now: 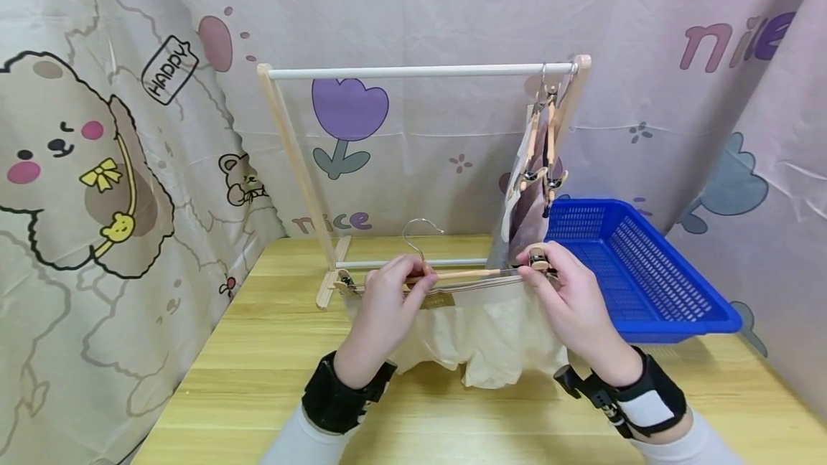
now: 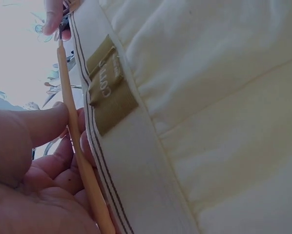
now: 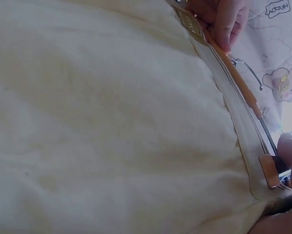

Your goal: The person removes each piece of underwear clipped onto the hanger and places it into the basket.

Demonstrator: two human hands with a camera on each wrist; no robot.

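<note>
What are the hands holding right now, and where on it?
A wooden clip hanger carrying cream shorts: the left hand grips the bar's middle, and the right hand pinches the right-end clip.

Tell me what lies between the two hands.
Between the left hand and right hand runs the wooden bar of the clip hanger, with the cream shorts waistband just below it, shown in the head view.
</note>
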